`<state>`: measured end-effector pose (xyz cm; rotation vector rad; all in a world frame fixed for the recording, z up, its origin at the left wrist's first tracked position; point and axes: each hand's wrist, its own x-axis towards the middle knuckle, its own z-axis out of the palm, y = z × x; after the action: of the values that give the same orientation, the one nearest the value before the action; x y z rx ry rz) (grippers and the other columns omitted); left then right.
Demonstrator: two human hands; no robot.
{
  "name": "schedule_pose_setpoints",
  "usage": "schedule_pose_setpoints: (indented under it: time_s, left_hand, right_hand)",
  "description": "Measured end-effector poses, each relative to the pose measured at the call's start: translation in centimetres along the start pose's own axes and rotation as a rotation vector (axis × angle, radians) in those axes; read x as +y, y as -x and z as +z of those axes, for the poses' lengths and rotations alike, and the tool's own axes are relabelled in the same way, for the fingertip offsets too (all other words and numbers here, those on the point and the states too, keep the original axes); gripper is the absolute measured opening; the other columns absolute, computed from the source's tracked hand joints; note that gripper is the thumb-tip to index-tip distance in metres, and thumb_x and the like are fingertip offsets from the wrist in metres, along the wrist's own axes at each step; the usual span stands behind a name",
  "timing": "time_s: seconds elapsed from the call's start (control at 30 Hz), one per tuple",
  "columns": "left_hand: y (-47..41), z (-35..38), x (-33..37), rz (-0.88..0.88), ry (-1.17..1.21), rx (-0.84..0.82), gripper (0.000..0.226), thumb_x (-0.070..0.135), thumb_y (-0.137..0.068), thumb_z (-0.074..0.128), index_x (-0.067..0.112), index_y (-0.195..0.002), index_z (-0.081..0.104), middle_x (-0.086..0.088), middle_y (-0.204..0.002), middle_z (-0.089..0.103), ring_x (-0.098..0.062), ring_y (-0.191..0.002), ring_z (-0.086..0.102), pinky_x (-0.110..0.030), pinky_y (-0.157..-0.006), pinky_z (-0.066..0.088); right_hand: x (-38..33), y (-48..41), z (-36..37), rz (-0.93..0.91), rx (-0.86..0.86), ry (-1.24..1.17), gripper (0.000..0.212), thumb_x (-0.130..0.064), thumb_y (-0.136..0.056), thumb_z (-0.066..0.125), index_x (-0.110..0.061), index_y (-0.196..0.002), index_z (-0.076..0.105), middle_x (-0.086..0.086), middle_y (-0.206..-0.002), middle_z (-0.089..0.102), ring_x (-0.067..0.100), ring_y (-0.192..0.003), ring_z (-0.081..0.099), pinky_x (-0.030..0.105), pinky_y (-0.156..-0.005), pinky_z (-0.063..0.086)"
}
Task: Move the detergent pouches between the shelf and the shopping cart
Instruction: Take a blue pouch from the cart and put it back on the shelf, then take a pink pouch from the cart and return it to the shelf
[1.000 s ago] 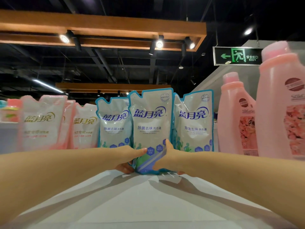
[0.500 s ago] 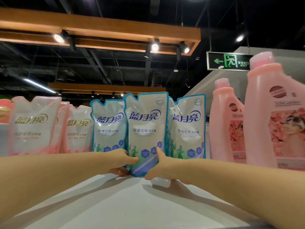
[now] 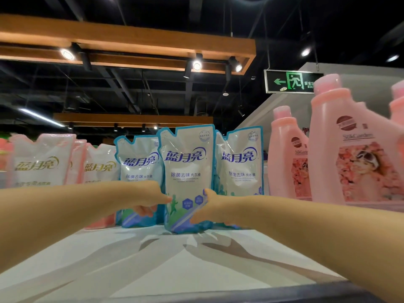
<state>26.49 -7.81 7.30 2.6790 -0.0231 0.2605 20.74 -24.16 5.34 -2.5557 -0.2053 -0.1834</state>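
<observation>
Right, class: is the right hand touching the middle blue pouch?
Touching. The head view shows the right hand with its thumb lying on the lower front of the middle blue pouch, with no gap between them.

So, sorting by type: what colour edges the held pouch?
Blue edging on a white pouch, clearest in the head view.

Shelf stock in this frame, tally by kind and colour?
Blue pouches: 3; left hand and right hand grip the middle blue pouch
Pink pouches: 3
Pink bottles: 3, one cut off at right edge
Total: 9; a sliver behind the blue ones may be a fourth
</observation>
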Motion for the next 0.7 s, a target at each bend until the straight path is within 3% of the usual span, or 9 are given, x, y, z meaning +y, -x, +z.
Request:
schedule_pose_setpoints:
  time_s: [0.1, 0.2, 0.27, 0.37, 0.47, 0.6, 0.7]
  left_hand:
    - [1.4, -1.2, 0.4, 0.071, 0.003, 0.022, 0.038, 0.037, -0.095, 0.047, 0.006, -0.114, 0.057, -0.004, -0.097, 0.066, -0.014, -0.078, 0.062, -0.025, -0.074, 0.054]
    - [2.9, -1.4, 0.4, 0.138, 0.039, 0.036, 0.029, 0.033, -0.095, 0.048, 0.011, -0.11, 0.059, -0.001, -0.093, 0.066, -0.013, -0.083, 0.063, -0.021, -0.068, 0.051]
    - [3.8, -1.0, 0.5, 0.19, 0.048, 0.047, 0.026, 0.031, -0.094, 0.049, 0.012, -0.106, 0.062, 0.001, -0.087, 0.066, -0.012, -0.081, 0.064, -0.019, -0.067, 0.051]
    - [5.0, -0.1, 1.1, 0.283, 0.07, 0.071, 0.024, 0.028, -0.091, 0.052, 0.011, -0.099, 0.068, 0.0, -0.084, 0.07, -0.01, -0.075, 0.064, -0.021, -0.067, 0.052]
    - [6.6, 0.0, 2.2, 0.383, 0.141, 0.125, 0.02, 0.021, -0.091, 0.052, 0.012, -0.088, 0.069, 0.001, -0.08, 0.07, -0.007, -0.067, 0.061, -0.014, -0.057, 0.045]
    - [10.7, -1.0, 3.3, 0.437, 0.408, 0.273, 0.02, 0.02, -0.09, 0.053, 0.016, -0.079, 0.068, -0.001, -0.075, 0.069, -0.011, -0.071, 0.063, -0.025, -0.071, 0.049]
    - [15.1, -0.9, 4.4, 0.513, 0.531, 0.341, 0.016, 0.019, -0.089, 0.054, 0.021, -0.079, 0.067, -0.004, -0.079, 0.07, -0.017, -0.078, 0.066, -0.034, -0.078, 0.051]
  right_hand:
    - [-1.0, 1.1, -0.7, -0.029, 0.015, 0.053, 0.073, -0.025, -0.091, 0.058, -0.012, -0.147, 0.013, 0.009, -0.148, 0.031, 0.026, -0.129, 0.038, 0.031, -0.099, 0.036]
    - [-2.8, 3.4, -0.9, -0.081, 0.052, 0.066, 0.06, -0.022, -0.095, 0.052, -0.009, -0.144, 0.02, 0.011, -0.144, 0.037, 0.025, -0.129, 0.041, 0.028, -0.096, 0.037]
    - [-3.4, 3.6, -0.7, -0.074, 0.079, 0.024, 0.063, -0.023, -0.092, 0.055, -0.011, -0.144, 0.021, 0.011, -0.141, 0.04, 0.025, -0.126, 0.044, 0.029, -0.095, 0.039]
    - [-3.9, 3.7, 0.0, -0.09, 0.177, -0.037, 0.067, -0.031, -0.087, 0.062, -0.016, -0.142, 0.026, 0.007, -0.132, 0.049, 0.019, -0.107, 0.051, 0.029, -0.09, 0.043]
    - [-4.1, 4.7, 0.0, -0.136, 0.268, -0.119, 0.062, -0.032, -0.087, 0.061, -0.016, -0.14, 0.034, 0.005, -0.132, 0.051, 0.019, -0.11, 0.053, 0.03, -0.09, 0.045]
    - [-3.9, 8.7, -0.8, -0.255, 0.421, -0.189, 0.044, -0.032, -0.09, 0.055, -0.018, -0.131, 0.047, 0.0, -0.131, 0.054, 0.017, -0.114, 0.052, 0.031, -0.093, 0.043]
    - [-3.4, 13.2, -1.8, -0.335, 0.496, -0.23, 0.034, -0.03, -0.089, 0.056, -0.021, -0.122, 0.055, -0.004, -0.123, 0.059, 0.013, -0.11, 0.055, 0.028, -0.088, 0.045]
